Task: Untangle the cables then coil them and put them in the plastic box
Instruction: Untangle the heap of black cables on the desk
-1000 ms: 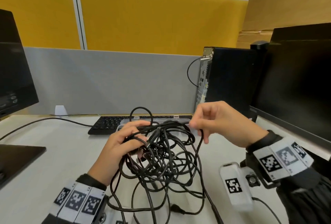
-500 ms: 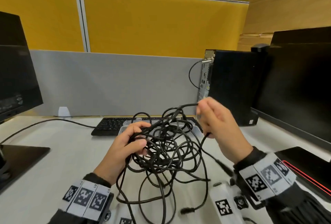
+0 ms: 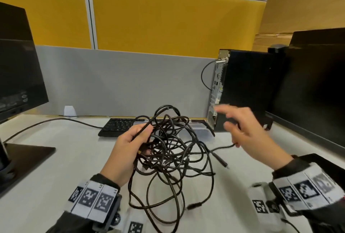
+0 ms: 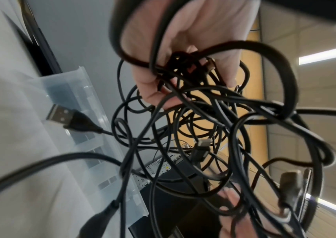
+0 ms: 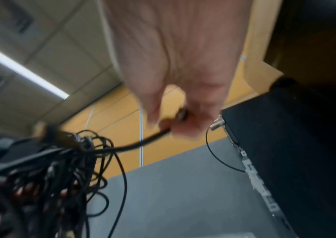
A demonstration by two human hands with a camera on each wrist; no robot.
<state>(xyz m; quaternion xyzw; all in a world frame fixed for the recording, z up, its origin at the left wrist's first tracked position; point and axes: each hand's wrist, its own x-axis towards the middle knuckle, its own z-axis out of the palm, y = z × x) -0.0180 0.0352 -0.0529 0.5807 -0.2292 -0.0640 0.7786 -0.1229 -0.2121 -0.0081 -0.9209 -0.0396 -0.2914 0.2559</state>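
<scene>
A tangle of black cables [image 3: 171, 148] hangs above the white desk. My left hand [image 3: 127, 150] grips it from the left, its fingers [image 4: 183, 40] curled through several strands. My right hand [image 3: 248, 134] is blurred, right of the tangle. In the right wrist view its fingers [image 5: 175, 112] pinch one black cable [image 5: 142, 143] that leads back to the tangle. A USB plug [image 4: 65, 116] sticks out of the bundle. Loose plug ends [image 3: 221, 162] lie on the desk. The clear plastic box [image 3: 197, 130] stands behind the tangle, partly hidden by it.
A black keyboard [image 3: 119, 126] lies behind the box against the grey partition. A black computer tower [image 3: 246, 87] stands at the back right, beside a dark monitor [image 3: 317, 83]. Another monitor [image 3: 16, 68] and its base [image 3: 26, 156] stand at the left.
My right hand has swung from the top of the tangle out to the right, drawing one cable with it. My left hand has kept its grip.
</scene>
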